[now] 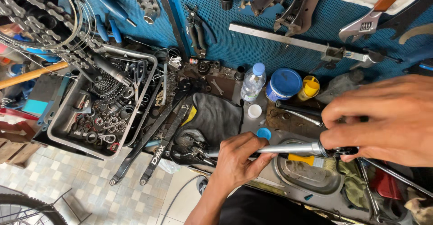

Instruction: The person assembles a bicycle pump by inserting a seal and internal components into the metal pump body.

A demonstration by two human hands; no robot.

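A cluttered bicycle repair bench seen from above, backed by a blue pegboard (270, 13) hung with wrenches, pliers and cutters. At left sits a grey plastic tray (61, 121) heaped with cogs, bearings, chain and cable. Mid-bench lies a dark rag (216, 112), and behind it stand a clear water bottle (252, 83), a blue-lidded tin (283, 84) and a small yellow cup (310, 87). An oval metal dish (306, 177) at the near edge holds a yellow-handled brush (306, 160).

Above that dish, the person holds a long silver shaft tool (288, 149) level, between both hands. The left hand (239, 159) is clenched around the shaft's left part, just beside a black greasy bike component (189, 146) where the tool's tip meets the part. The right hand (388, 121) is closed on the tool's dark handle end (345, 151), fingers curled over it and thumb pinching.

Judging by the pose, the step in hand looks like turning or setting the tool against the component — one hand steadying, the other twisting. The next move would call for keeping the shaft straight and seated on the part while the right wrist turns.
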